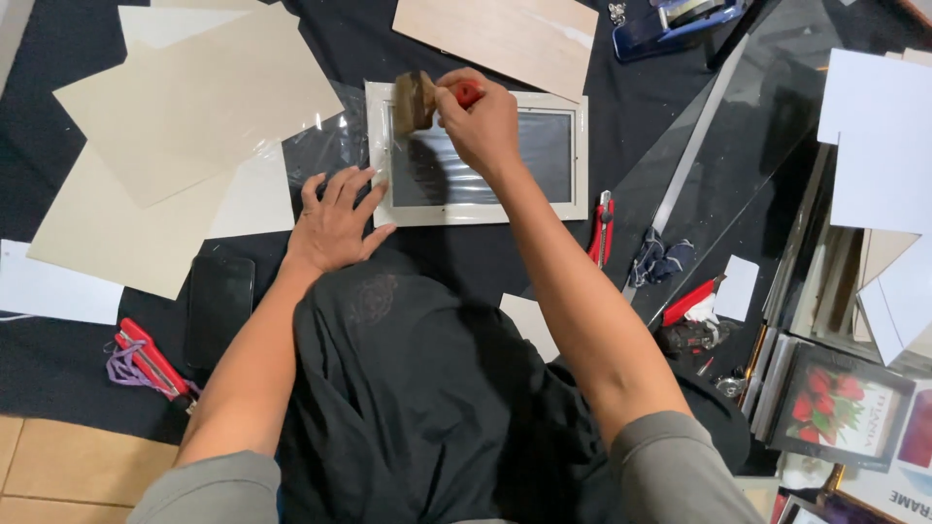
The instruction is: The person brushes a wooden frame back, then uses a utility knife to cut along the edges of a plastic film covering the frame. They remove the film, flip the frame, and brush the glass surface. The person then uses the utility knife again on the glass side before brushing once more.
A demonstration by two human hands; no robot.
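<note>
A small white picture frame [579, 146] with a glass pane lies flat on the black cloth [437, 262] in front of me. My right hand [481, 121] grips a paintbrush [415, 99] with a red handle, its wide bristles resting on the glass at the frame's upper left. My left hand [335, 223] lies flat with fingers spread on the cloth, pressing at the frame's lower left corner. Clear plastic wrap [325, 146] sits crumpled beside that corner.
Beige boards [194, 97] lie at the left, another board [500, 34] behind the frame. A red cutter [602, 228], a metal ruler [689, 160], a glass sheet [767, 107], a phone [218, 306], red pliers [150, 359], a blue stapler [670, 21] and stacked frames [835, 388] surround me.
</note>
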